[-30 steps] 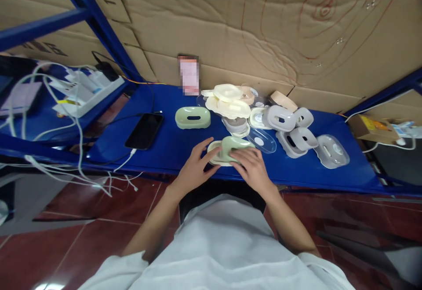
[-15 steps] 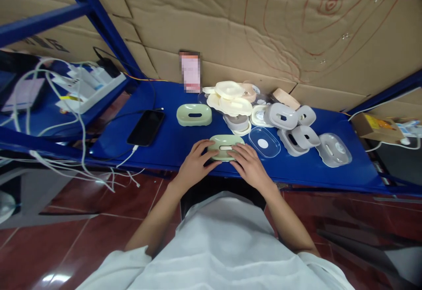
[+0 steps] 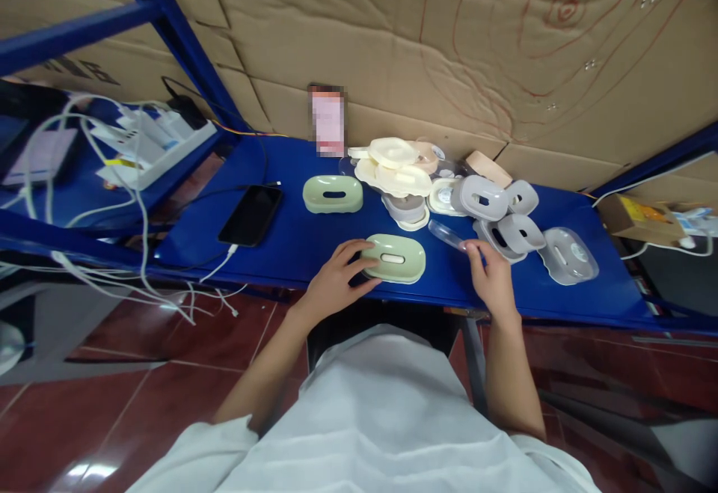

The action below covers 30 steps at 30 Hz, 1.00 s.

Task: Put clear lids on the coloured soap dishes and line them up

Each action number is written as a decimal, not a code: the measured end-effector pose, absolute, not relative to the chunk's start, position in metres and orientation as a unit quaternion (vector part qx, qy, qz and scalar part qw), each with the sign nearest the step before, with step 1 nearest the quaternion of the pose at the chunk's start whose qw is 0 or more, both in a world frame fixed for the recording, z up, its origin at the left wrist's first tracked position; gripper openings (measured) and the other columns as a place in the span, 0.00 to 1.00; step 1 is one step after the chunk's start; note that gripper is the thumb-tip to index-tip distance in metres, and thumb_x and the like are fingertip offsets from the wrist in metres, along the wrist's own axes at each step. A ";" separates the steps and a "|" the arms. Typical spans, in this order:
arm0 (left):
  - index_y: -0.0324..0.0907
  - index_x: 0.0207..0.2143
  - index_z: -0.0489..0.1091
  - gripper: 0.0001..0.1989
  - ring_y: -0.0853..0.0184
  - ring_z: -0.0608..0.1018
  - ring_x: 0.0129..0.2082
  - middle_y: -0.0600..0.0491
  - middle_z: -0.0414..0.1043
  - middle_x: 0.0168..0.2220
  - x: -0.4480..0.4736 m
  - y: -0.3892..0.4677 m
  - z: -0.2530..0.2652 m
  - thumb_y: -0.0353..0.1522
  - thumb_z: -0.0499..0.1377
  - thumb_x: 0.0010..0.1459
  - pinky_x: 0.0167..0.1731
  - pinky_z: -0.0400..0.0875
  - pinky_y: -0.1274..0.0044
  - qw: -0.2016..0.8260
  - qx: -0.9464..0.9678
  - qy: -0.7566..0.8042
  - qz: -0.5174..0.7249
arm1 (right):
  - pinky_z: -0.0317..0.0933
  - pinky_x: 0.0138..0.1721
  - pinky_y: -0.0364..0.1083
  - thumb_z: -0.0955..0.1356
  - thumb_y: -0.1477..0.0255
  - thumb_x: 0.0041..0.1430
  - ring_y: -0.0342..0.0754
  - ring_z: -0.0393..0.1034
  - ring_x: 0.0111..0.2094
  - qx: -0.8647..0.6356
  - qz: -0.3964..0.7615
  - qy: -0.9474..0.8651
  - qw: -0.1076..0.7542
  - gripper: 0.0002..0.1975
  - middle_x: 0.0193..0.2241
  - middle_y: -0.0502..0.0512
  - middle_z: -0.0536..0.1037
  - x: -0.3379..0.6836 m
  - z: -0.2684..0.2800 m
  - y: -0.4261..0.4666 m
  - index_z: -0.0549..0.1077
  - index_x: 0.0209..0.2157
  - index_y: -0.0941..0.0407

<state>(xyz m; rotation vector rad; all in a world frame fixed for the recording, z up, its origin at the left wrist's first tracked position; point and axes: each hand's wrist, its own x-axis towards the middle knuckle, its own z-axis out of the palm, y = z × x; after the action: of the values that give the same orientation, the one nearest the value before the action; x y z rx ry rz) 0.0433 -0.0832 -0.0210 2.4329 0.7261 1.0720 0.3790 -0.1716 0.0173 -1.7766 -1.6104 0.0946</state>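
Green dish (image 3: 413, 257) shows a pale bar (image 3: 393, 259) within its slot.

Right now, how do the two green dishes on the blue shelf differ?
The near green dish shows a pale piece in its slot; the far green dish shows a dark slot. The left hand touches the near green dish; no hand touches the far green dish. Both are rounded, oblong.
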 end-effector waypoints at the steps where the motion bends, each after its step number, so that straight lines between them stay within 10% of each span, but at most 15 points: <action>1: 0.48 0.53 0.76 0.13 0.54 0.74 0.64 0.46 0.74 0.61 0.043 -0.083 -0.021 0.33 0.68 0.67 0.64 0.76 0.57 0.191 0.867 0.259 0.381 | 0.70 0.46 0.51 0.60 0.54 0.78 0.54 0.79 0.41 -0.698 0.038 -0.603 0.385 0.24 0.39 0.57 0.84 0.379 0.019 -0.172 0.81 0.46 0.54; 6: 0.48 0.54 0.76 0.13 0.54 0.73 0.65 0.46 0.73 0.62 0.043 -0.083 -0.024 0.34 0.67 0.68 0.65 0.74 0.56 0.185 0.865 0.274 0.377 | 0.69 0.38 0.50 0.56 0.49 0.78 0.50 0.71 0.29 -0.740 0.035 -0.485 0.465 0.32 0.27 0.52 0.76 0.382 0.007 -0.165 0.81 0.46 0.56; 11: 0.47 0.54 0.76 0.14 0.54 0.73 0.65 0.46 0.73 0.62 0.043 -0.083 -0.024 0.35 0.67 0.68 0.65 0.74 0.57 0.179 0.869 0.278 0.369 | 0.68 0.62 0.61 0.59 0.46 0.75 0.58 0.74 0.57 -0.725 0.047 -0.507 0.464 0.33 0.56 0.66 0.78 0.392 -0.012 -0.155 0.72 0.63 0.56; 19: 0.48 0.55 0.75 0.13 0.54 0.73 0.66 0.46 0.73 0.62 0.043 -0.083 -0.023 0.35 0.67 0.69 0.65 0.74 0.57 0.177 0.869 0.278 0.369 | 0.43 0.75 0.72 0.70 0.44 0.67 0.67 0.37 0.80 -0.679 0.174 -0.685 0.202 0.41 0.80 0.61 0.44 0.408 0.003 -0.183 0.60 0.75 0.43; 30: 0.50 0.59 0.74 0.17 0.55 0.76 0.65 0.45 0.63 0.71 0.041 -0.087 -0.022 0.37 0.67 0.69 0.64 0.78 0.59 0.247 0.843 0.287 0.381 | 0.58 0.74 0.63 0.67 0.60 0.76 0.56 0.64 0.72 -0.612 0.135 -0.695 0.352 0.25 0.69 0.57 0.72 0.380 0.011 -0.179 0.69 0.70 0.43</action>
<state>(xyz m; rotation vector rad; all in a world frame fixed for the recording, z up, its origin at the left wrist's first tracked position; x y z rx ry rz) 0.0414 -0.0866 -0.0222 2.2998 0.7812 1.0400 0.3799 -0.1786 0.0113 -1.5835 -1.7998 0.3493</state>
